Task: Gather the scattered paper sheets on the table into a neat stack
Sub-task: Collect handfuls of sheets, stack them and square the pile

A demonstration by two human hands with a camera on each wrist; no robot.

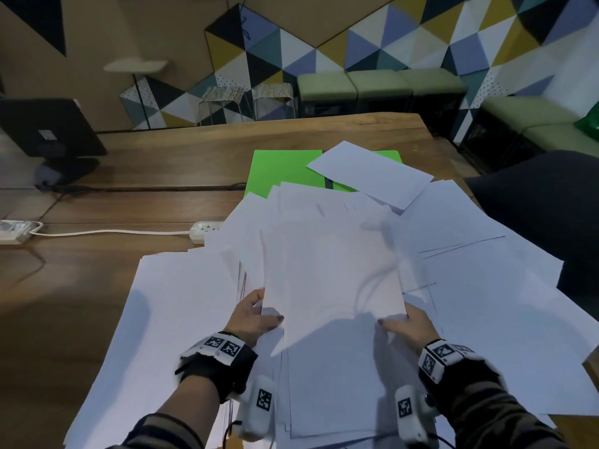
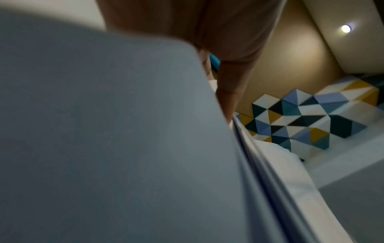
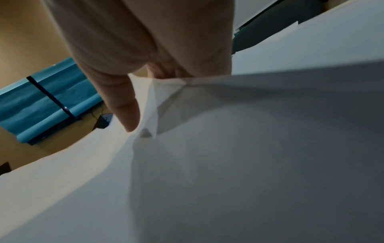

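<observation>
Head view shows a bundle of white paper sheets (image 1: 330, 280) held up over the tabletop (image 1: 155, 163) between both hands. The left hand (image 1: 251, 315) pinches the bundle's near left corner, thumb on top and fingers beneath; the right hand (image 1: 406, 325) pinches the near right corner the same way, so each grip is closed on the bundle. In the right wrist view the thumb (image 3: 122, 105) presses the paper's edge, which is creased there. In the left wrist view the fingers (image 2: 228, 92) lie along the edges of several sheets.

Below and around the bundle, loose white sheets (image 1: 181, 319) lie overlapping in a wide spread across the wooden tabletop, some reaching over its right edge. One sheet (image 1: 369, 176) lies tilted at the far end, partly over a bright green folder (image 1: 282, 171).

A white power strip (image 1: 204, 230) with its cord sits left of the spread, and a dark monitor (image 1: 48, 131) stands at the far left. Beyond the tabletop are two stools (image 1: 246, 98), green cushioned benches (image 1: 372, 82) and a wall of coloured triangular panels (image 1: 389, 37).
</observation>
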